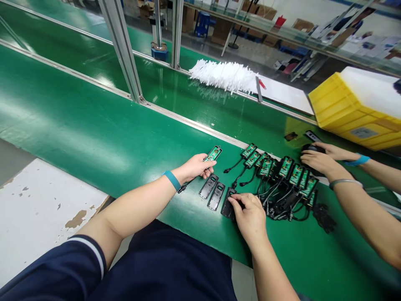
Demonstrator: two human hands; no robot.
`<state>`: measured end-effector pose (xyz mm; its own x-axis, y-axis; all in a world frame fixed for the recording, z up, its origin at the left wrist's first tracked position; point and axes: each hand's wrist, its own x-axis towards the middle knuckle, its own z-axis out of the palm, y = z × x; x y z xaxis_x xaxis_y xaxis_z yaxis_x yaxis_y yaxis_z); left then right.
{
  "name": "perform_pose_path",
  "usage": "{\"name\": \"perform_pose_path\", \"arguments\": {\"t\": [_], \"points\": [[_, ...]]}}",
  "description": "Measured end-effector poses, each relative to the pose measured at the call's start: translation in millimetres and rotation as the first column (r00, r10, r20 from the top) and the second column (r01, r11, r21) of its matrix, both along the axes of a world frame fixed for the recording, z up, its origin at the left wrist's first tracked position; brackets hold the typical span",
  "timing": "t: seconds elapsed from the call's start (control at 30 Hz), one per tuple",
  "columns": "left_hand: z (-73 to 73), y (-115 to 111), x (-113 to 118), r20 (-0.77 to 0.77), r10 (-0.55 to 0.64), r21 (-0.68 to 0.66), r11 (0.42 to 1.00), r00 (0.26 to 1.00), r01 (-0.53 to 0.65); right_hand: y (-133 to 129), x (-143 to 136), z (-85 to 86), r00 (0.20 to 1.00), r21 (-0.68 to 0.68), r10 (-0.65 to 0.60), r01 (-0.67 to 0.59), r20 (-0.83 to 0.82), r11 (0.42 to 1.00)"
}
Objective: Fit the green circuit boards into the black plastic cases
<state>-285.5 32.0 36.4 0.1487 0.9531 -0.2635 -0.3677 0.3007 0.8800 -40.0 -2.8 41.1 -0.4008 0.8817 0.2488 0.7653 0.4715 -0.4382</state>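
My left hand is closed on a black housing with a green circuit board, its short cable hanging below the wrist. Two black cover plates lie side by side on the green bench between my hands. My right hand has its fingers pinched at the upper edge of a third black cover, which appears to rest on the bench. Just beyond my right hand, several cabled housings with exposed green boards are lined up and partly piled.
At the right, another person's hands hold a dark object. Black gloves lie near the pile. A yellow crate stands at the back right, and white strips are heaped behind the metal rail. A metal post rises at the left.
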Motion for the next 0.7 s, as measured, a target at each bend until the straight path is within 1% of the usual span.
{"name": "perform_pose_path", "arguments": {"t": [0.2, 0.43, 0.7], "points": [[0.2, 0.6, 0.0, -0.003, -0.001, 0.006, 1.0, 1.0, 0.001, -1.6, -0.7, 1.1, 0.999, -0.003, -0.025, 0.025, 0.04, 1.0], [-0.5, 0.2, 0.4, -0.013, 0.002, 0.001, 1.0, 1.0, -0.002, -1.1, -0.7, -0.5, 0.997, 0.028, -0.066, 0.064, 0.05, 0.998], [-0.9, 0.8, 0.3, -0.007, 0.003, 0.0, 1.0, 1.0, -0.003, 0.1, -0.1, 1.1, 0.993, 0.054, -0.069, 0.064, 0.092, 0.996]]}}
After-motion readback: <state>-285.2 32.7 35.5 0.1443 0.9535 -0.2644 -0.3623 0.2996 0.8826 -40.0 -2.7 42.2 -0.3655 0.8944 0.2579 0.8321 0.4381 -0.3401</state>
